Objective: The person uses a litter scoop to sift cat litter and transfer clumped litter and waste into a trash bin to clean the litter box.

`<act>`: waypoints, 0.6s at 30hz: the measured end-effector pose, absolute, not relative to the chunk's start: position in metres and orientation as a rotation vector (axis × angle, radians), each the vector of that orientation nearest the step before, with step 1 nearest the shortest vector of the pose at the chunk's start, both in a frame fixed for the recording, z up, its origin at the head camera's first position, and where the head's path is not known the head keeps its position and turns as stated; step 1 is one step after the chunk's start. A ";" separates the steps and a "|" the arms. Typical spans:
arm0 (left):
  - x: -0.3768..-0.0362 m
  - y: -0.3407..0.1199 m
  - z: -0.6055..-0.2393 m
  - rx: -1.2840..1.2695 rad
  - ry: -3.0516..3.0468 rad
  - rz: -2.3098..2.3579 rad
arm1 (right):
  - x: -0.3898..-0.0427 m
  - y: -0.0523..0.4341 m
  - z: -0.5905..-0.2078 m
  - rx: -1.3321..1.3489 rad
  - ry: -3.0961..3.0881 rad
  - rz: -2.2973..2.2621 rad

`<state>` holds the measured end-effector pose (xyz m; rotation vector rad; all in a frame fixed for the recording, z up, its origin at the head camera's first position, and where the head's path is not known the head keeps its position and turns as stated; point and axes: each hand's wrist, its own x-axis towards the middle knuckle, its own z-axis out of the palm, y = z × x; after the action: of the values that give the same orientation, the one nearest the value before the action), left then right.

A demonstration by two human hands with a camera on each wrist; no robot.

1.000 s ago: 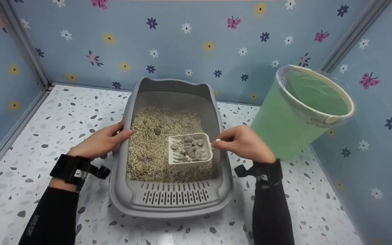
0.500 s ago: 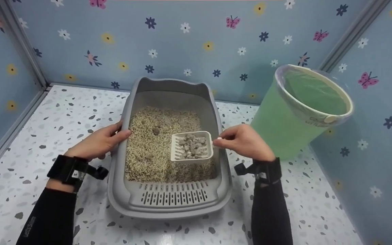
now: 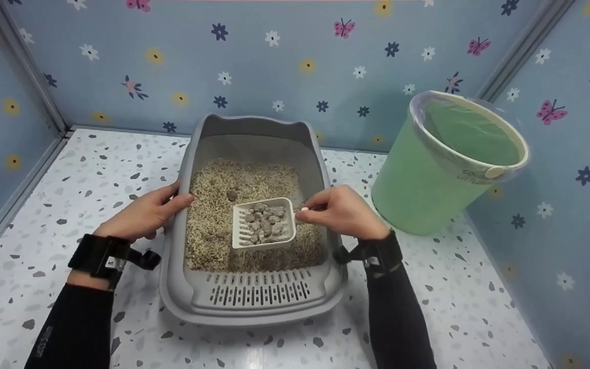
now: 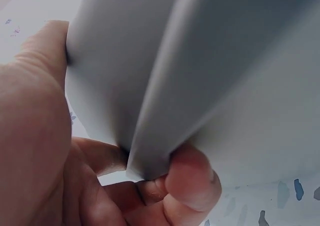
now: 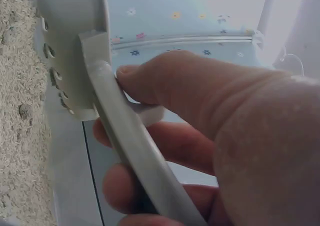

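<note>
Right hand (image 3: pixel 343 211) pinches the scoop (image 3: pixel 264 223) by its handle, level over the litter box (image 3: pixel 254 297); left hand (image 3: pixel 144 215) clamps the box rim. Scoop looks stiff, light; loose clumps (image 3: pixel 263 223) would likely spill if tipped.

Grey tray (image 3: pixel 254 302), beige litter (image 3: pixel 213 205), white scoop (image 3: pixel 264 225) with grey clumps (image 3: pixel 263 221); at 2 o'clock a green bin (image 3: pixel 418 189); blue walls (image 3: pixel 274 61) with flowers and butterflies; white floor (image 3: pixel 44 215), grey-speckled; black sleeves (image 3: pixel 397 318)

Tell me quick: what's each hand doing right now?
Left hand: fingers grip the litter box by its left rim.
Right hand: fingers hold the scoop, full of clumps, by its handle.
</note>
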<state>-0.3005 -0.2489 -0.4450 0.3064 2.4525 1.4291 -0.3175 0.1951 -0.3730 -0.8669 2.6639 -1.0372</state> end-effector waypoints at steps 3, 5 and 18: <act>-0.300 -0.250 -0.443 0.310 2.470 1.420 | -0.318 0.197 -0.372 -0.824 2.690 -1.051; -0.298 -0.250 -0.441 0.302 2.477 1.418 | -0.318 0.201 -0.371 -0.786 2.693 -1.067; -0.296 -0.250 -0.442 0.283 2.481 1.408 | -0.319 0.197 -0.371 -0.738 2.669 -1.051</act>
<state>-0.2964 -0.2504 -0.4425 0.2828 2.4806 1.4077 -0.3188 0.1968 -0.3709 -0.7377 2.6685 -1.0513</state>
